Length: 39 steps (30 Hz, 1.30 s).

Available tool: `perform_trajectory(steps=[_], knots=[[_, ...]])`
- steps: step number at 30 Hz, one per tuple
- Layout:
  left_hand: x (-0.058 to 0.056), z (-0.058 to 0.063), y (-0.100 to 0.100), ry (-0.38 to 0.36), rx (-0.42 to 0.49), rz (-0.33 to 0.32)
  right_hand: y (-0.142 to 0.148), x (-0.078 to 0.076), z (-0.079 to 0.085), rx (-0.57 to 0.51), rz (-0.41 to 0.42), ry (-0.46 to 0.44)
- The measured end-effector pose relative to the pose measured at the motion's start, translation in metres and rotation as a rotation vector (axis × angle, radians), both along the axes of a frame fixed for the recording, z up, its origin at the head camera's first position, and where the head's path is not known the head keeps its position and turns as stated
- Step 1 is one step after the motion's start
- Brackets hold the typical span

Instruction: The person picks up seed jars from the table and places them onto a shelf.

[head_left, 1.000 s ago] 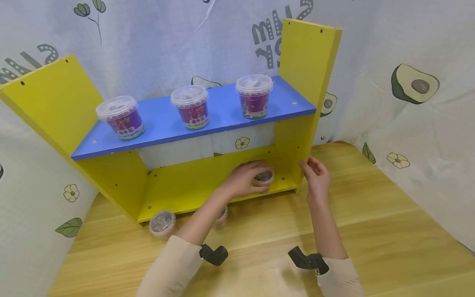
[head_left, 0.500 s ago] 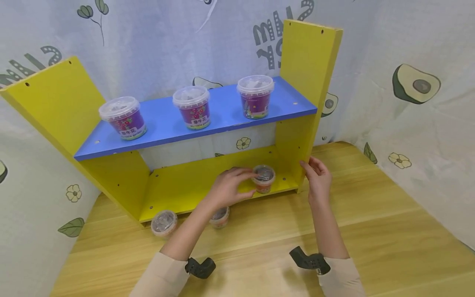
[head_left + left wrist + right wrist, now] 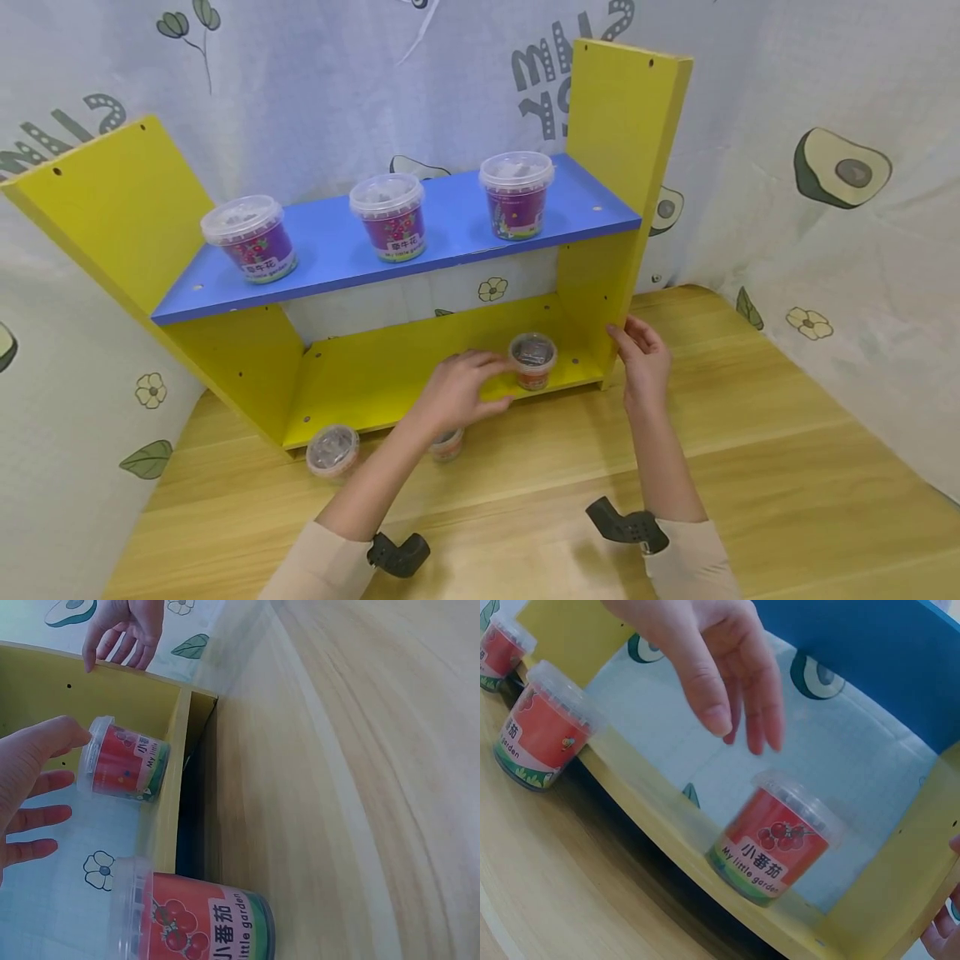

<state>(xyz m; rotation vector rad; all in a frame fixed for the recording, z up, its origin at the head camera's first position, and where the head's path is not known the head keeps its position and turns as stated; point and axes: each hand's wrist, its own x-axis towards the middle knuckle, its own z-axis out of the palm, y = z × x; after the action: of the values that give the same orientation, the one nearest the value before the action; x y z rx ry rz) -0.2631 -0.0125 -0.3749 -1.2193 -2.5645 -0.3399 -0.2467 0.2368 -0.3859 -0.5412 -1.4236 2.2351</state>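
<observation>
My left hand [image 3: 459, 390], fingers spread and holding nothing, hovers just left of a red lidded cup [image 3: 533, 371]. That cup stands upright at the right end of the yellow bottom board [image 3: 360, 375] and carries a tomato label [image 3: 784, 836]. My right hand [image 3: 647, 367] holds the front edge of the shelf's right side panel [image 3: 592, 300], thumb over the edge and the other fingers on the outside. Two similar red cups stand on the table before the shelf: one on the left [image 3: 332, 451], one partly hidden under my left forearm [image 3: 447, 446].
On the blue upper board [image 3: 322, 242] stand three purple lidded cups, left [image 3: 258, 250], middle [image 3: 393, 229] and right [image 3: 516, 208]. The yellow left side panel [image 3: 112, 200] rises beyond that board. A wooden table [image 3: 525, 483] carries the shelf, and a patterned cloth [image 3: 780, 233] hangs around it.
My left hand has let go of the red cup on the bottom board and drawn back left, lowering slightly. The cup stays where it was; my right hand keeps its place.
</observation>
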Motion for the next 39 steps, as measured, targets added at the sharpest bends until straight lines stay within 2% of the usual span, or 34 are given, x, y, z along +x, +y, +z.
perform_trajectory(steps=[8, 14, 19, 22, 30, 39], knots=[[0.006, -0.009, -0.008, 0.048, -0.002, 0.018, 0.000, 0.001, 0.000, 0.015, 0.007, -0.001], [0.009, -0.015, -0.015, 0.042, -0.009, 0.019, 0.001, 0.000, 0.001, -0.021, 0.003, -0.003], [0.010, -0.018, -0.021, 0.027, 0.012, 0.037, 0.001, 0.000, 0.001, -0.034, 0.004, 0.003], [0.010, -0.020, -0.025, 0.026, 0.035, 0.049, 0.000, 0.001, 0.001, -0.005, 0.007, -0.004], [0.010, -0.029, -0.041, 0.046, 0.081, 0.043, 0.000, 0.000, 0.000, -0.023, 0.011, -0.013], [0.013, -0.035, -0.056, -0.010, 0.097, 0.072, 0.000, 0.001, 0.001, -0.010, 0.005, -0.014]])
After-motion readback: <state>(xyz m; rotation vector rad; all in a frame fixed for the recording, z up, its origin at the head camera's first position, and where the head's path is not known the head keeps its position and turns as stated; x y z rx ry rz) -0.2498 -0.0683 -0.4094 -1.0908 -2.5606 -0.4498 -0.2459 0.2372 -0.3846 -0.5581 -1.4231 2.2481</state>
